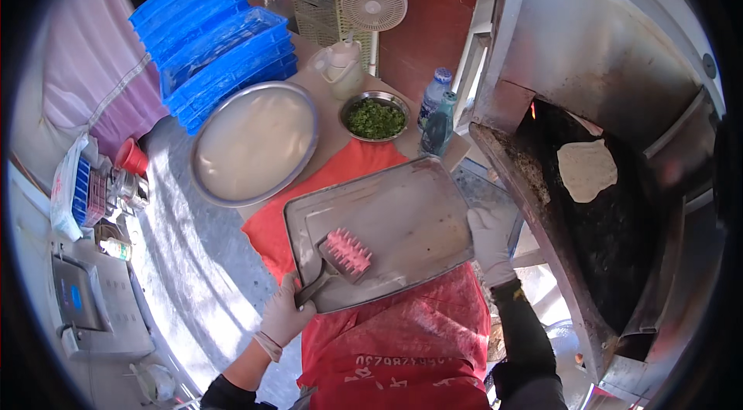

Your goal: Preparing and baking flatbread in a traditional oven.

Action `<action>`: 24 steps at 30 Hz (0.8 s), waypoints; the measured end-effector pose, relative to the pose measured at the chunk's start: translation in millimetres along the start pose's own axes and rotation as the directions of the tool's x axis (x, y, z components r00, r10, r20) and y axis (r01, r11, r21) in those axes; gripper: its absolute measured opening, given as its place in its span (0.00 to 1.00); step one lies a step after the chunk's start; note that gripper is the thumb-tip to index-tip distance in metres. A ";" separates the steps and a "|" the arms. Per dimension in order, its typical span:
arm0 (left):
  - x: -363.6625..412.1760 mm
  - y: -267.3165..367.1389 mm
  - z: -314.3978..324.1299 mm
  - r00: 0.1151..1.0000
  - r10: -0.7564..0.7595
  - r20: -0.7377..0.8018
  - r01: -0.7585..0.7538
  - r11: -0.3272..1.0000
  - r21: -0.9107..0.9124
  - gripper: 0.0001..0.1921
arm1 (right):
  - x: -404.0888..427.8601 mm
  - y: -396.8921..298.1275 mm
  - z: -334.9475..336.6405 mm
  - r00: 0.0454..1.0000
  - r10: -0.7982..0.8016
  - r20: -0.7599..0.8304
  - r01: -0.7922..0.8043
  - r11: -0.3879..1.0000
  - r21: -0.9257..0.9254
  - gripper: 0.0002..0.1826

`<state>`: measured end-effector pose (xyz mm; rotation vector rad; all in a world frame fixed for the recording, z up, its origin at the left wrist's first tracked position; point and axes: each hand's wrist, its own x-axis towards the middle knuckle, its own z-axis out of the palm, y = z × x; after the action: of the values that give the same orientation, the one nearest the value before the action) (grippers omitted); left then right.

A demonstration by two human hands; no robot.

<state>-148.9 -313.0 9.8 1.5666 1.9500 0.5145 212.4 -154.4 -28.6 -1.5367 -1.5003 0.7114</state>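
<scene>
My left hand, in a white glove, grips the near left corner of a metal baking tray together with the dark handle of a dough docker with pink spikes. The docker's head lies on the tray. My right hand, also gloved, holds the tray's right edge. A red cloth lies partly beneath the tray on the table. Beyond the tray stand a steel bowl of chopped greens and, to its left, a wide round metal pan with a pale, smooth surface.
At right is an oven with a dark interior, where a flat piece of dough lies. Two bottles, a thermos jug and stacked blue plastic crates stand on the table. Beyond is a white fan. A red bucket is at left.
</scene>
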 end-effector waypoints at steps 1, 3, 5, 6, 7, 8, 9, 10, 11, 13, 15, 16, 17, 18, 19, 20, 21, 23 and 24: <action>4.7 8.9 -9.0 0.999 0.015 0.035 -0.015 1.000 -0.006 0.31 | 1.0 8.7 -12.1 0.998 -0.059 -0.009 0.059 0.998 0.009 0.15; 18.7 12.5 -26.7 1.000 0.014 0.020 -0.014 1.000 0.006 0.29 | 4.6 5.5 -21.2 0.992 -0.128 -0.015 0.128 0.991 0.021 0.15; 33.8 6.6 -52.8 0.997 0.075 0.016 -0.075 0.997 -0.025 0.26 | 6.3 -32.6 -30.2 0.997 0.001 0.074 -0.014 0.983 0.184 0.13; 42.8 0.0 -64.5 0.997 0.075 0.002 -0.075 0.996 -0.051 0.25 | 3.6 -71.5 -35.5 0.967 0.166 0.193 -0.211 0.948 0.238 0.13; 55.4 -7.5 -73.7 0.997 0.074 -0.012 -0.075 0.994 -0.076 0.25 | 4.2 -96.1 -35.8 0.966 0.150 0.211 -0.200 0.949 0.242 0.13; 71.1 -11.5 -81.0 0.988 0.142 -0.052 -0.147 0.984 -0.103 0.26 | 4.5 -118.2 -37.5 0.938 0.176 0.297 -0.282 0.886 0.367 0.14; 86.0 -17.7 -91.1 0.975 0.201 -0.099 -0.211 0.971 -0.115 0.26 | 5.7 -134.2 -31.5 0.900 0.183 0.396 -0.372 0.795 0.479 0.17; 105.3 -30.3 -97.3 0.965 0.224 -0.134 -0.233 0.971 -0.057 0.27 | 7.3 -146.5 -21.4 0.895 0.163 0.416 -0.368 0.795 0.482 0.17; 129.8 -38.4 -102.4 0.951 0.265 -0.162 -0.270 0.963 -0.010 0.27 | 9.2 -159.8 -14.7 0.929 0.096 0.357 -0.294 0.777 0.557 0.18; 165.8 -32.2 -115.6 0.963 0.171 -0.207 -0.202 0.969 -0.139 0.24 | 15.8 -173.8 7.5 0.950 0.019 0.311 -0.220 0.746 0.628 0.20; 201.6 -27.0 -129.2 0.966 0.115 -0.234 -0.153 0.977 -0.151 0.23 | 23.4 -188.9 25.4 0.946 -0.040 0.320 -0.185 0.746 0.640 0.22; 216.9 -21.2 -133.4 0.966 0.053 -0.253 -0.103 0.977 -0.186 0.22 | 29.2 -184.5 43.9 0.967 -0.213 0.137 0.089 0.793 0.603 0.25; 232.1 -17.3 -134.6 0.963 -0.013 -0.269 -0.050 0.973 -0.225 0.22 | 33.3 -186.1 55.8 0.963 -0.228 0.146 0.095 0.790 0.605 0.25; 247.7 -21.6 -134.2 0.960 0.010 -0.279 -0.116 0.924 -0.365 0.27 | 36.4 -190.0 66.8 0.934 -0.339 0.108 0.245 0.831 0.499 0.26; 261.6 -27.2 -133.1 0.955 0.032 -0.295 -0.181 0.850 -0.494 0.32 | 37.6 -194.7 77.3 0.889 -0.451 0.082 0.390 0.838 0.381 0.27; 274.3 -27.5 -130.9 0.951 0.025 -0.309 -0.184 0.847 -0.498 0.32 | 36.7 -200.9 84.7 0.811 -0.585 -0.011 0.576 0.795 0.191 0.28; 285.8 -24.6 -128.7 0.940 0.015 -0.340 -0.197 0.838 -0.509 0.35 | 33.5 -210.1 87.1 0.803 -0.596 -0.008 0.586 0.787 0.192 0.28; 301.1 -28.8 -126.8 0.926 -0.015 -0.377 -0.199 0.828 -0.524 0.39 | 27.5 -224.0 93.9 0.824 -0.554 0.117 0.532 0.828 0.177 0.29; 306.3 -27.6 -127.0 0.908 -0.015 -0.418 -0.230 0.817 -0.529 0.38 | 31.7 -224.7 99.5 0.711 -0.701 0.065 0.692 0.713 0.114 0.30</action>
<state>-295.7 -15.1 28.6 1.2391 1.7369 1.4308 19.2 -123.8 123.4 -0.7509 -1.9315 0.3849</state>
